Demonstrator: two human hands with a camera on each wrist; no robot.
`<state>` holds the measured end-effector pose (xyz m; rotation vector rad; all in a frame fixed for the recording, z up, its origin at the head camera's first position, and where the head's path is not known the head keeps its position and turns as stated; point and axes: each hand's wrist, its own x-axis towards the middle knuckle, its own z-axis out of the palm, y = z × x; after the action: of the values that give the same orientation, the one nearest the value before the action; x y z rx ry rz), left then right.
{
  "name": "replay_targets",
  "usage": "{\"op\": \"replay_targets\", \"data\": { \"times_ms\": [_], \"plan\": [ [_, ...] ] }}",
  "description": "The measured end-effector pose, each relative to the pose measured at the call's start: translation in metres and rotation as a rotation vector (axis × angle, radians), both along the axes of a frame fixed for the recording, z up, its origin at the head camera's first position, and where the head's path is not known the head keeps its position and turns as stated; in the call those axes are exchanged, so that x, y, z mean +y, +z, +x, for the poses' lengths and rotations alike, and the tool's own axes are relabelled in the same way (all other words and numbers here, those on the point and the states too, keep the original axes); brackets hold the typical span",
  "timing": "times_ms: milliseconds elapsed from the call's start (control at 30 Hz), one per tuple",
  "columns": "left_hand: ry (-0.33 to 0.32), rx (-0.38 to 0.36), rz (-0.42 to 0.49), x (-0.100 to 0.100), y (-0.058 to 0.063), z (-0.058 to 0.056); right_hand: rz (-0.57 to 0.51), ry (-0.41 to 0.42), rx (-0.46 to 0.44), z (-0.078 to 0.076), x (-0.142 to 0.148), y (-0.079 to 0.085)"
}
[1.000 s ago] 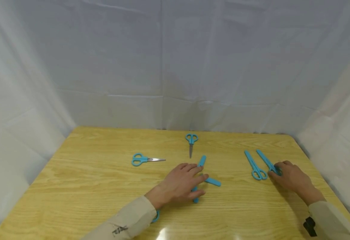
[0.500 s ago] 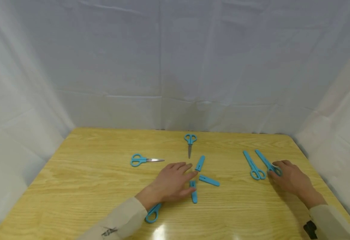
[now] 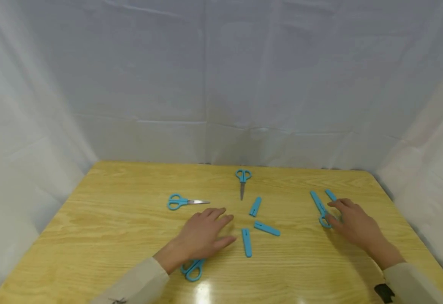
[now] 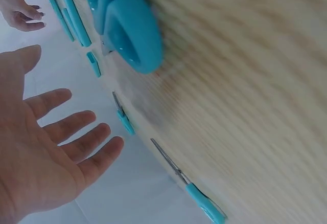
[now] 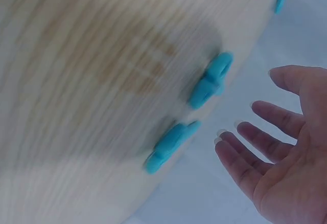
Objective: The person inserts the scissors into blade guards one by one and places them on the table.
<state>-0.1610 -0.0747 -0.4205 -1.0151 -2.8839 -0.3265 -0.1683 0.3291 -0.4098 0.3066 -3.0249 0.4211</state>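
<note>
My left hand (image 3: 200, 234) hovers over the table, fingers spread and holding nothing; its palm shows bare in the left wrist view. Under its wrist lies a pair of blue-handled scissors (image 3: 194, 272), blades hidden; their handles (image 4: 134, 35) loom large in the left wrist view. To its right are three loose blue blade covers (image 3: 246, 242), (image 3: 267, 228), (image 3: 255, 207). My right hand (image 3: 358, 228), fingers relaxed and empty, is above two pairs of covered scissors (image 3: 317, 203), (image 3: 330, 194), overlapping their handles. The right wrist view shows the hand (image 5: 286, 157) apart from both pairs (image 5: 212, 81).
Two bare-bladed pairs of scissors lie farther back: one at left (image 3: 176, 202) pointing right, one at the back (image 3: 243, 175) pointing toward me. The wooden table (image 3: 111, 236) is bordered behind and at both sides by white cloth (image 3: 168, 84).
My left hand has drawn back leftward, uncovering the blade covers and the front scissors' handles. My right hand has let go of the rightmost covered scissors and shifted slightly left.
</note>
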Motion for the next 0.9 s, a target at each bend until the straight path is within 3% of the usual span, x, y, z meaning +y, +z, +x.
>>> {"op": "replay_targets", "data": {
  "times_ms": [367,600,800,900],
  "plan": [
    [0.109,-0.002,0.035,-0.026,0.001,0.016,-0.028,0.127,0.067,-0.001,-0.038,-0.004],
    [0.165,-0.034,0.048,-0.047,-0.002,0.034,-0.056,0.186,0.049,0.001,-0.064,-0.01],
    [0.188,0.004,0.038,-0.06,-0.007,0.047,-0.044,0.224,0.049,0.001,-0.08,-0.018],
    [0.197,-0.029,0.054,-0.062,-0.008,0.054,-0.028,0.248,0.03,0.001,-0.089,-0.02]
  ]
}}
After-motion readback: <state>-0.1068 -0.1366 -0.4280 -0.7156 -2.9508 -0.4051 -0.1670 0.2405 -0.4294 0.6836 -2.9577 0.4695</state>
